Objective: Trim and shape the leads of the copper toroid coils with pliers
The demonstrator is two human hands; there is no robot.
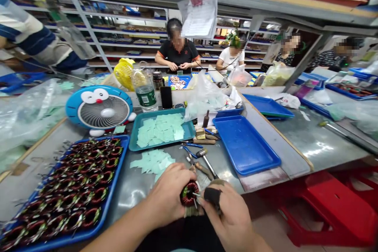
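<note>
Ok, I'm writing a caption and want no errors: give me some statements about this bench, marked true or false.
1. The left hand holds a wound ring. True.
2. Green slips lie in the teal tray. True.
3. All the green slips are in the teal tray. False: some lie on the bench.
4. A blue fan stands left of the bottle. True.
5. The bottle stands in the teal tray. False: it stands behind the tray.
</note>
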